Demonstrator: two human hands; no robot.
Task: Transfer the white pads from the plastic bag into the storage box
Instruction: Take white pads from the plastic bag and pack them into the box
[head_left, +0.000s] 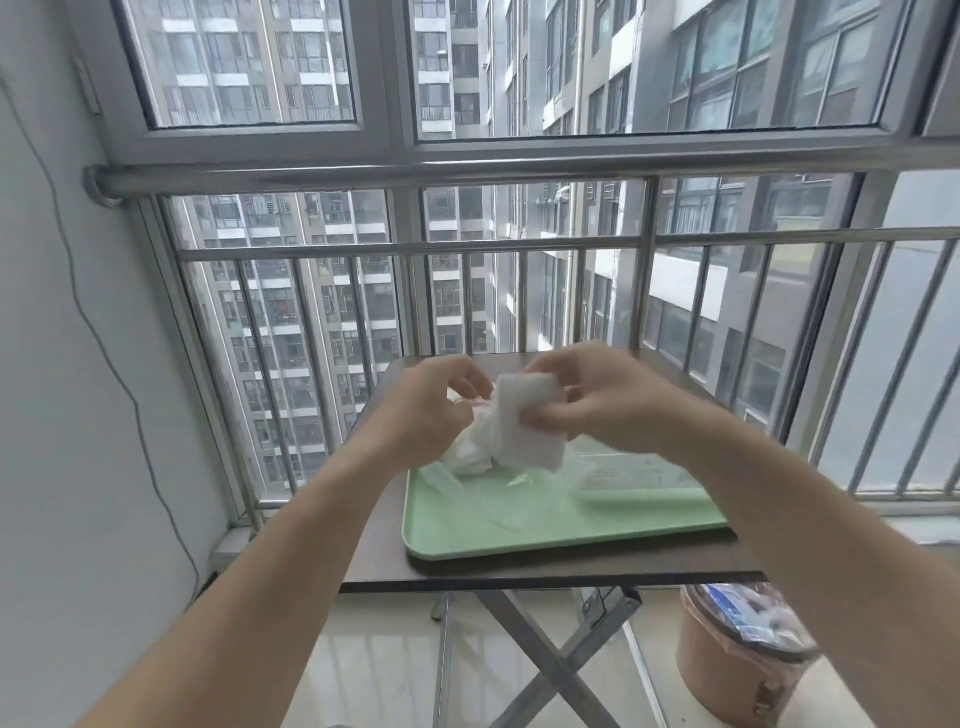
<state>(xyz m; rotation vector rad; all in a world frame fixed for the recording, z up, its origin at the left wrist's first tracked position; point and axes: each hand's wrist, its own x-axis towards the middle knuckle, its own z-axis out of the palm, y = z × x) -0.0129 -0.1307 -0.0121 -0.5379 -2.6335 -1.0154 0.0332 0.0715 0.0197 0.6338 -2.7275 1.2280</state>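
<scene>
Above the green tray, the right hand has its fingers clamped on soft, light white pads; the left hand grips the crumpled plastic bag. Pinch edges gently.

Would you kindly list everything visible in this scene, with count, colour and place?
Pads: one bunch, white, held above the tray.
Plastic bag: one, clear, on tray's left part.
Storage box: one, clear with green edge, on tray's right part.
Tray: one, green, on the table.
Table: one, dark brown, by the railing.
Bin: one, pinkish, on floor at right.
Left hand: at the pads.
Right hand: gripping the pads.
</scene>
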